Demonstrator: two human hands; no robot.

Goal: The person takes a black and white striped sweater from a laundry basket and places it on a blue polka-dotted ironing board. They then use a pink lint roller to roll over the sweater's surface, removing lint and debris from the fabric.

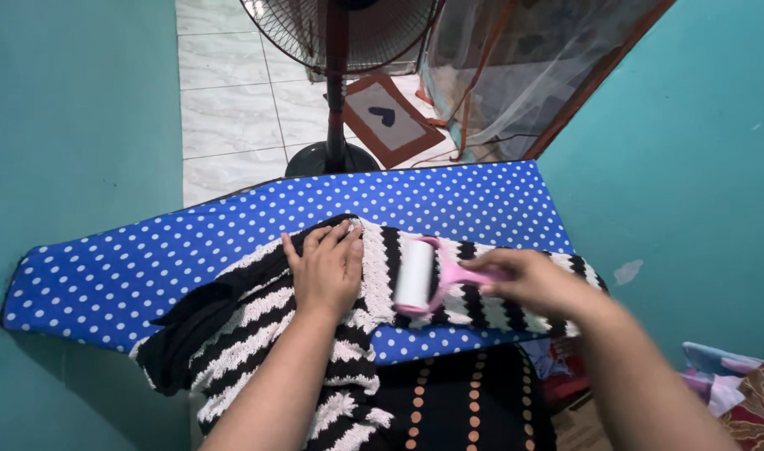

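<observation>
Your left hand [327,271] lies flat at frame centre, fingers spread, pinning the black-and-white striped knit [315,334] taut on the blue dotted ironing board [148,267]. Just right, your right hand [536,280] wraps its fingers around the pink lint roller [415,276], whose drum rests on the knit.

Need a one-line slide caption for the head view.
Left hand flat on a black-and-white striped garment while right hand runs a pink lint roller over it.

Two hands [327,271], one lint roller [415,274], one striped garment [256,326], one ironing board [449,200], one fan [340,33].
</observation>
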